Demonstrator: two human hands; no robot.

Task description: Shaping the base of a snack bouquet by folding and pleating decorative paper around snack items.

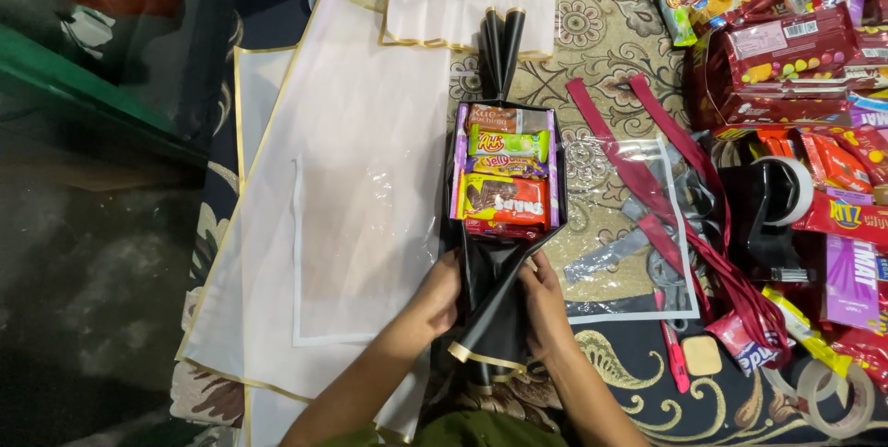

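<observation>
Both hands gather black wrapping paper [495, 313] with a gold edge at the lower end of a snack bundle [504, 174] lying on the patterned carpet [610, 49]. Left hand [442, 294] pinches the paper's left fold; right hand [541, 304] grips the right fold, fingers curled into it. The bundle: candy bars and wafer packs stacked flat in a column, brown, green, purple, red, flanked by purple bars, black paper under and rising to rolled points at the top.

Left of it, wide white sheets with gold trim [342, 160] lie flat, touching the bundle's side. Right: dark red ribbons [647, 170] and a clear sheet [638, 225] just beside; black tape dispenser [772, 216], pink cutter [672, 341] and loose snack packs [795, 49] crowd farther right.
</observation>
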